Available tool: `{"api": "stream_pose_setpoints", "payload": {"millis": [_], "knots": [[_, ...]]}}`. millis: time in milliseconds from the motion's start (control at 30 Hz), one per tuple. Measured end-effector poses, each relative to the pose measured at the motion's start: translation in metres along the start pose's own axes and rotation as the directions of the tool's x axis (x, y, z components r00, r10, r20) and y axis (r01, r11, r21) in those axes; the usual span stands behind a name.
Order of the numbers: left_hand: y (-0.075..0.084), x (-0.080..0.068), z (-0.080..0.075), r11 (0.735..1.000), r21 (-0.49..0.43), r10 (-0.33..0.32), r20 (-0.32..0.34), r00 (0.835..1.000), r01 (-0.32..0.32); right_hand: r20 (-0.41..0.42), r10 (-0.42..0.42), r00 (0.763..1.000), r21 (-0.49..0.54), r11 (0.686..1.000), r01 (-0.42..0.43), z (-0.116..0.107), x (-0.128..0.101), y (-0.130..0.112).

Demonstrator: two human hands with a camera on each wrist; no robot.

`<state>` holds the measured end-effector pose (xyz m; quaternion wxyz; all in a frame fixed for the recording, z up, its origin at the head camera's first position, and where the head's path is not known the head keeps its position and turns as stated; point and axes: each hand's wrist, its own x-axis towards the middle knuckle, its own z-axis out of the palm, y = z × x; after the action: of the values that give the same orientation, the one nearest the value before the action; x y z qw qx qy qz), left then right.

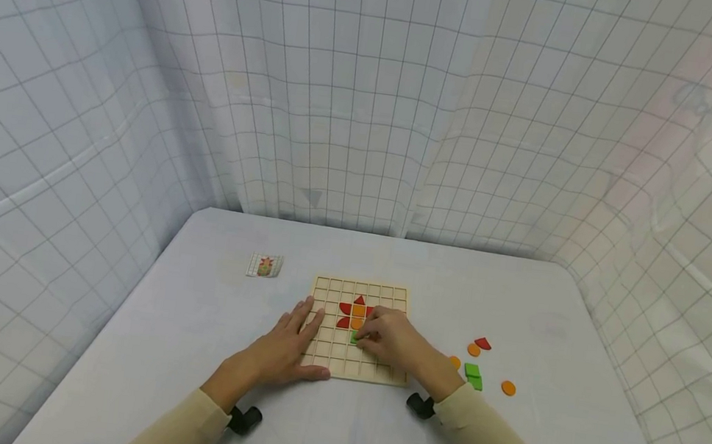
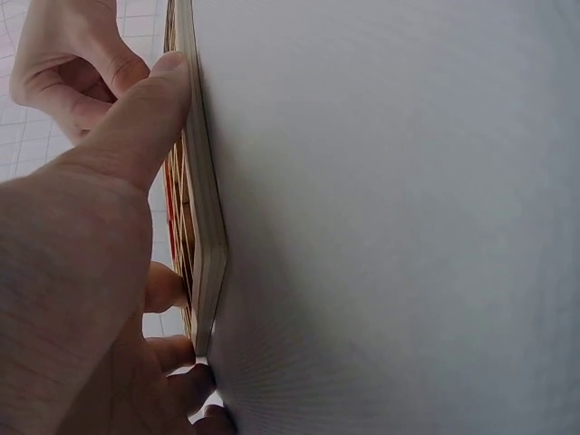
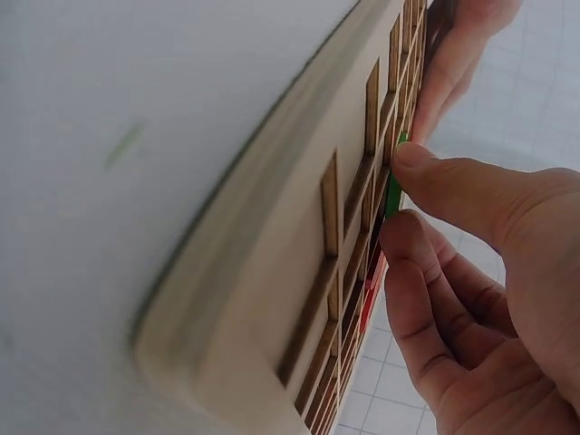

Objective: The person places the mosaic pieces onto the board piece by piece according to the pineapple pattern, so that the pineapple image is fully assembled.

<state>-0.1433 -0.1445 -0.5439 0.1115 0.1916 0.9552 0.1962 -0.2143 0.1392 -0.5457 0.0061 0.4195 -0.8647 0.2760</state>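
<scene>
Against gridded curtains (image 1: 357,104), on a white table (image 1: 187,290), the left hand (image 1: 283,350), fingers spread and gripping nothing, rests along the edge of a wooden grid board (image 1: 327,352). The right hand (image 1: 390,339) pinches a green piece (image 1: 353,338) at the board's middle, just nearer than an orange disc (image 1: 357,323). Placing that piece appears the step in hand; next likely comes pressing it flat and letting go.

Board (image 1: 338,365) on table (image 1: 184,319); card (image 1: 265,266) behind-L, loose pcs (image 1: 472,370) to R. L hand (image 1: 283,346) on board's L edge; R hand (image 1: 391,337) nr ctr w/ tile (image 1: 354,337), before set pcs (image 1: 358,311).
</scene>
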Motion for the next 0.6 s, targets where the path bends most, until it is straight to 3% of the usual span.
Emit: {"api": "stream_pose_setpoints", "payload": {"millis": [600], "knots": [[0.0009, -0.0007, 0.0002, 1.000, 0.005, -0.004, -0.002, 1.000, 0.004, -0.012, -0.036, 0.999, -0.032, 0.999, 0.036, -0.0014, -0.0006, -0.0038]]}}
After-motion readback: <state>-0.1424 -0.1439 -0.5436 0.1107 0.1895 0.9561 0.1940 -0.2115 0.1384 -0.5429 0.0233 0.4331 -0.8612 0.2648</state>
